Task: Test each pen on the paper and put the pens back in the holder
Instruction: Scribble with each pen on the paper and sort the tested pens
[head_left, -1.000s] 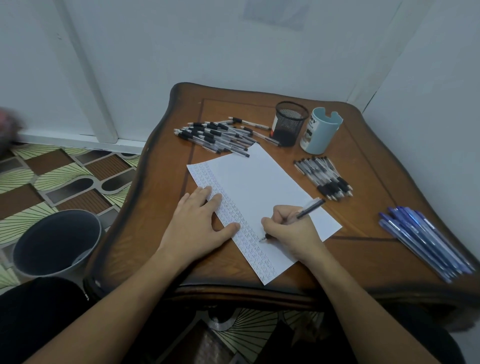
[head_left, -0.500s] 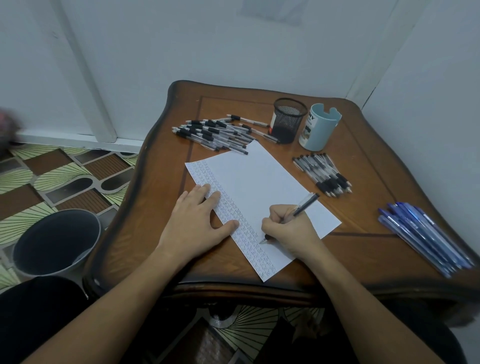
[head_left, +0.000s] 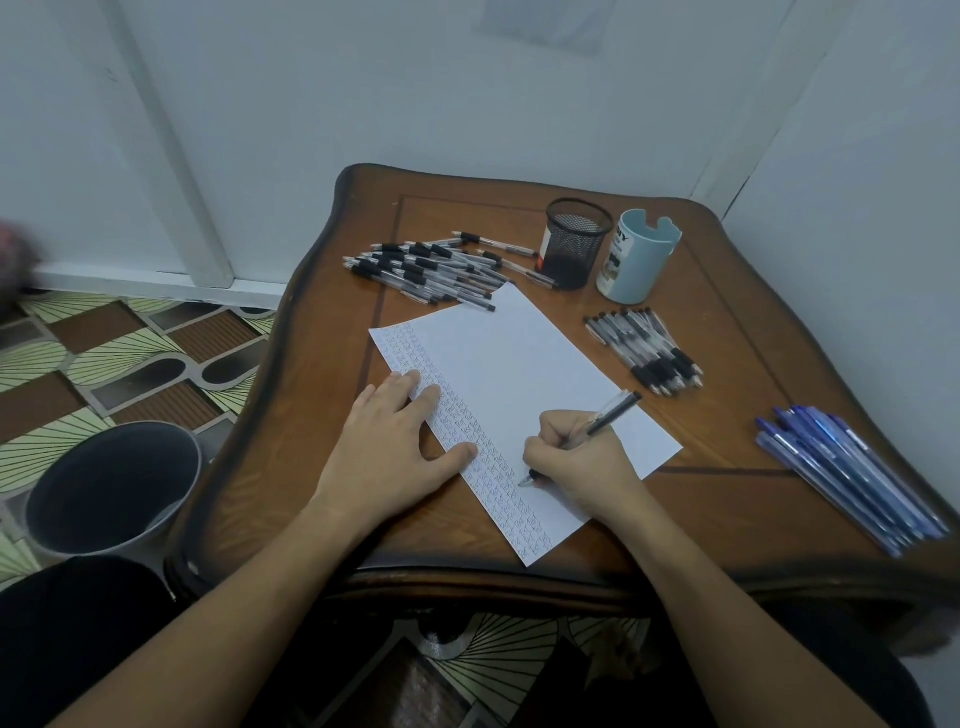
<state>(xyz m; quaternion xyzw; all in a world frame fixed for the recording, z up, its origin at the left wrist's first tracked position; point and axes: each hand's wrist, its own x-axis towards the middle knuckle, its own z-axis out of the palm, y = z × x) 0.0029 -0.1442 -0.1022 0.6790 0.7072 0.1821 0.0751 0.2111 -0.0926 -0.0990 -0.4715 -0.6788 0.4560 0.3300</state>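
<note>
The right hand (head_left: 576, 467) is gripping a slim clear-barrelled pen (head_left: 605, 421) with a black cap end, its fingers curled tight around the barrel, and the tip is touching the white sheet of paper (head_left: 519, 374). The paper is lying slantwise at the middle of the glossy, scallop-edged wooden tabletop (head_left: 727, 499). A dense band of tiny inked marks, too small to read, is running along its left edge. The left hand (head_left: 389, 441) is lying flat and wide at 9 o'clock of the sheet, with straight fingers pressing on that band. At 1 o'clock a round black wire-mesh holder (head_left: 574, 244) is standing beside a smooth pale-blue cup (head_left: 636, 260), whose label is showing dark letters, only a "Y" legible. Black-gripped clear pens are lying heaped at 11 o'clock (head_left: 431, 270) and bunched at 2 o'clock (head_left: 644, 348), and translucent blue pens (head_left: 841, 467) are lying at 4 o'clock.
</note>
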